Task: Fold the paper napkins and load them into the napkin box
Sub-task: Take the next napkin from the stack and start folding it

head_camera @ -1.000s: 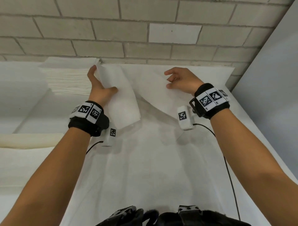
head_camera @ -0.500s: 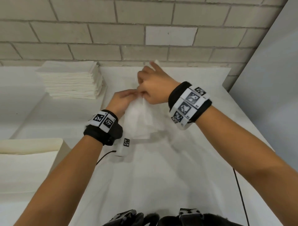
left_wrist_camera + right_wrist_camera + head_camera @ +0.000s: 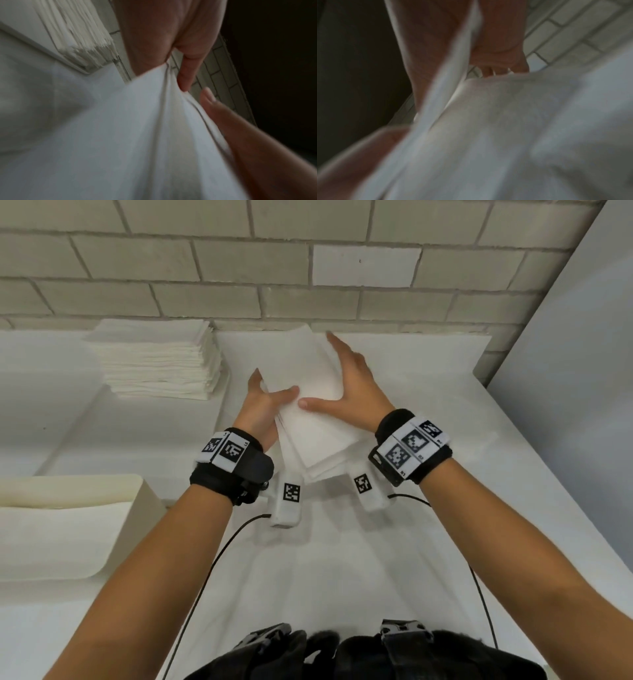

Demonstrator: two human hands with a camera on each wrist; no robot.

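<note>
A folded white paper napkin (image 3: 315, 419) is held up, tilted, between both hands over the middle of the table. My left hand (image 3: 270, 402) grips its left edge, thumb on the upper face and fingers behind it. My right hand (image 3: 337, 378) lies with straight fingers along the napkin's right edge, its thumb stretched across the upper face. The left wrist view shows the napkin (image 3: 137, 135) layered under a fingertip (image 3: 184, 81). The right wrist view is blurred, with the napkin (image 3: 450, 86) running past the palm. The cream napkin box (image 3: 68, 525) stands at the left.
A tall stack of napkins (image 3: 157, 361) sits at the back left by the brick wall (image 3: 308, 268). A white cloth covers the table (image 3: 325, 559). A grey panel (image 3: 582, 405) closes the right side. Wrist camera cables trail toward my body.
The napkin was spread wide between my hands, then brought together at the centre. Now it is a narrow folded piece, and my right hand has straightened along its right edge.
</note>
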